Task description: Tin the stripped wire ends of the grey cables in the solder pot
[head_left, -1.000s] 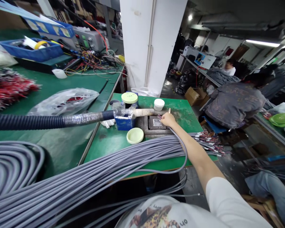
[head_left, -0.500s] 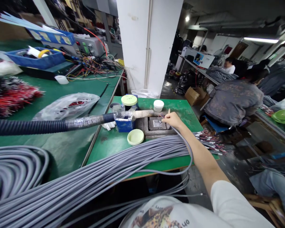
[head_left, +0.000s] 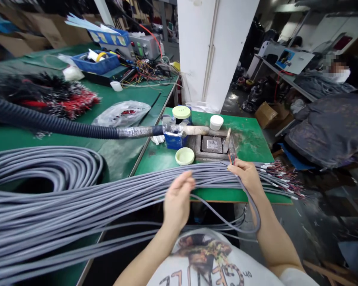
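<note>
- The right hand (head_left: 246, 175) was closed on the grey sheathed cables (head_left: 113, 190) near the table's front edge, with the fingers pressed narrowly together. A small tuft of coloured cores (head_left: 232, 159) was seen rising just beyond the fingertips (head_left: 234, 167).
- The left hand (head_left: 179, 197) was held open and raised, with the fingers loosely spread. It was seen just beside the bundle, and whether the fingertips touched it could not be told.
- The cables were laid in a long bundle across the table. Crimped terminal ends (head_left: 282, 183) were fanned out past the right edge, and a loose loop was hung below the right wrist.
- A green work table (head_left: 250, 145) was seen under the bundle. A metal fixture with a square recess (head_left: 211, 144) was placed just beyond the cores, with a flat metal blade (head_left: 226, 140) standing beside it.
- A pale green lid (head_left: 185, 156), a white-lidded jar (head_left: 216, 122) and a small blue box (head_left: 174, 141) were set nearby. A black corrugated hose (head_left: 62, 127) was run across to the box.
- A neighbouring green bench (head_left: 119, 159) was loaded with red-and-black wire bundles (head_left: 56, 97) and a blue tray (head_left: 95, 63).
- A co-worker in a dark jacket (head_left: 331, 131) was seated to the right, beyond a white pillar (head_left: 214, 51).
</note>
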A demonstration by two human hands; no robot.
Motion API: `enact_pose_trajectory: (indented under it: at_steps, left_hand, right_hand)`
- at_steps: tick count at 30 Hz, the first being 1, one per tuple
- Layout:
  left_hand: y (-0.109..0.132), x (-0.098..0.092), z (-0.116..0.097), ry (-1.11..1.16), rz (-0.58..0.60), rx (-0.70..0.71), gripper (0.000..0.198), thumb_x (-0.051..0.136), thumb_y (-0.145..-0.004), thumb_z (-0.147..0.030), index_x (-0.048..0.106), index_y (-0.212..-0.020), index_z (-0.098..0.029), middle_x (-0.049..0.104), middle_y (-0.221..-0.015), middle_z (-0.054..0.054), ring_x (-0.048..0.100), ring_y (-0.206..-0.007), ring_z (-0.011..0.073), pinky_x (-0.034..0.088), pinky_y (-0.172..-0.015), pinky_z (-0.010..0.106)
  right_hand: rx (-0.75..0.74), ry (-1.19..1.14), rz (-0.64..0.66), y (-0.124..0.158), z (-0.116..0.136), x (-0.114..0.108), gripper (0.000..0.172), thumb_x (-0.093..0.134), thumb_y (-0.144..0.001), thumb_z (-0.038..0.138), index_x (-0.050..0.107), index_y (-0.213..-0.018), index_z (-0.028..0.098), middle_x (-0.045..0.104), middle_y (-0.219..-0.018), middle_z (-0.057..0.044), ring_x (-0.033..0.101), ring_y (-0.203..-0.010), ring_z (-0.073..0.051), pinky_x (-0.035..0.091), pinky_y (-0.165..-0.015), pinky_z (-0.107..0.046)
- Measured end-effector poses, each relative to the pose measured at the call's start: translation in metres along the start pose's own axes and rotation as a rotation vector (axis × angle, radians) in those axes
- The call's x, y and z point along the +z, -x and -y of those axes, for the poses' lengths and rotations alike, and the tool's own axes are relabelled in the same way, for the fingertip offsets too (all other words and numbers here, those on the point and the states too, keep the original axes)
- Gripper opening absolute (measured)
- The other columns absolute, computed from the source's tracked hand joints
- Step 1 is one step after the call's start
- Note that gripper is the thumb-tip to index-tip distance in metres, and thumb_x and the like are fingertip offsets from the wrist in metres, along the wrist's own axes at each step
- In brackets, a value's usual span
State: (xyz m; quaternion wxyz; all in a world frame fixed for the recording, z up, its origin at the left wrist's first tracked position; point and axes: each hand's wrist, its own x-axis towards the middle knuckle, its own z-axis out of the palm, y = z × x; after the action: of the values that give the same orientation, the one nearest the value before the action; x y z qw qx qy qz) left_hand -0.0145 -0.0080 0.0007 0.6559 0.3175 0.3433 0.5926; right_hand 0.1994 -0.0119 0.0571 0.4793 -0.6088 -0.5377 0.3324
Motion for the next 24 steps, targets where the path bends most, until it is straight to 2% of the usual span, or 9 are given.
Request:
enact_pose_trajectory:
  at_steps: [3, 5, 9, 13, 15, 17, 20, 22, 24]
  left_hand:
    - [0.004, 0.019, 0.028, 0.067, 0.192, -0.221, 0.038, 0.078, -0.067, -0.026, 0.07, -0.104, -0.021, 0.068, -0.088, 0.003, 0.058, -0.077, 0.0139, 0.047, -0.076, 0.028]
    - [0.005, 0.034, 0.043, 0.131, 0.272, -0.255, 0.036, 0.078, -0.068, -0.027, 0.07, -0.103, -0.023, 0.068, -0.089, 0.003, 0.058, -0.077, 0.0154, 0.047, -0.077, 0.031]
    - [0.006, 0.053, 0.051, 0.172, 0.296, -0.227, 0.02, 0.076, -0.069, -0.029, 0.071, -0.087, -0.021, 0.065, -0.088, 0.003, 0.056, -0.075, 0.0147, 0.046, -0.076, 0.031]
    - [0.001, 0.053, 0.043, 0.119, 0.235, -0.103, 0.013, 0.071, -0.074, -0.028, 0.067, -0.073, -0.017, 0.057, -0.08, 0.001, 0.054, -0.072, 0.0115, 0.045, -0.071, 0.027]
    - [-0.003, 0.047, 0.036, 0.027, 0.183, 0.03, 0.011, 0.066, -0.08, -0.027, 0.066, -0.075, -0.018, 0.057, -0.08, 0.001, 0.054, -0.073, 0.0118, 0.045, -0.071, 0.027]
    - [-0.006, 0.038, 0.029, -0.14, 0.178, 0.266, 0.006, 0.065, -0.08, -0.024, 0.069, -0.079, -0.02, 0.059, -0.079, 0.001, 0.055, -0.076, 0.0132, 0.044, -0.074, 0.029]
    - [-0.005, 0.028, 0.024, -0.371, 0.339, 0.626, 0.009, 0.068, -0.076, -0.02, 0.073, -0.082, -0.024, 0.064, -0.074, 0.003, 0.057, -0.075, 0.0157, 0.044, -0.076, 0.032]
    - [-0.003, 0.025, 0.025, -0.385, 0.38, 0.663, 0.011, 0.069, -0.075, -0.02, 0.074, -0.083, -0.024, 0.066, -0.074, 0.003, 0.058, -0.074, 0.0166, 0.045, -0.076, 0.034]
    - [-0.001, 0.024, 0.029, -0.284, 0.267, 0.494, 0.016, 0.07, -0.075, -0.022, 0.073, -0.091, -0.024, 0.068, -0.082, 0.004, 0.06, -0.079, 0.017, 0.046, -0.077, 0.033]
  right_hand:
    - [0.026, -0.066, -0.003, 0.017, -0.005, 0.01, 0.028, 0.065, -0.076, 0.032, 0.056, -0.054, 0.017, 0.048, -0.06, 0.003, 0.044, -0.06, -0.011, 0.035, -0.062, -0.026]
    - [0.035, -0.098, 0.013, 0.026, -0.008, 0.017, 0.028, 0.065, -0.076, 0.033, 0.057, -0.055, 0.018, 0.048, -0.059, 0.002, 0.044, -0.06, -0.012, 0.036, -0.061, -0.026]
    - [0.049, -0.171, 0.048, 0.034, -0.01, 0.026, 0.031, 0.064, -0.077, 0.034, 0.054, -0.053, 0.018, 0.048, -0.058, 0.002, 0.045, -0.058, -0.012, 0.038, -0.06, -0.026]
    - [0.078, -0.16, 0.071, 0.041, -0.005, 0.027, 0.027, 0.062, -0.079, 0.033, 0.057, -0.057, 0.018, 0.047, -0.054, 0.003, 0.043, -0.053, -0.01, 0.037, -0.055, -0.024]
    - [0.103, -0.182, 0.135, 0.048, -0.002, 0.026, 0.015, 0.06, -0.081, 0.033, 0.065, -0.078, 0.019, 0.052, -0.055, 0.003, 0.046, -0.052, -0.01, 0.038, -0.053, -0.024]
    - [0.111, -0.238, 0.191, 0.056, -0.002, 0.025, 0.028, 0.057, -0.084, 0.031, 0.062, -0.109, 0.021, 0.056, -0.058, 0.004, 0.048, -0.051, -0.011, 0.04, -0.051, -0.024]
    - [0.078, -0.297, 0.17, 0.067, -0.003, 0.029, 0.045, 0.054, -0.087, 0.029, 0.046, -0.131, 0.025, 0.055, -0.059, 0.005, 0.048, -0.051, -0.011, 0.04, -0.05, -0.023]
    - [0.051, -0.302, 0.118, 0.071, -0.004, 0.033, 0.048, 0.055, -0.087, 0.028, 0.042, -0.134, 0.026, 0.054, -0.059, 0.005, 0.049, -0.052, -0.011, 0.042, -0.051, -0.024]
    - [0.031, -0.281, 0.067, 0.073, -0.004, 0.038, 0.05, 0.055, -0.087, 0.028, 0.04, -0.134, 0.026, 0.054, -0.059, 0.005, 0.05, -0.053, -0.011, 0.043, -0.053, -0.024]
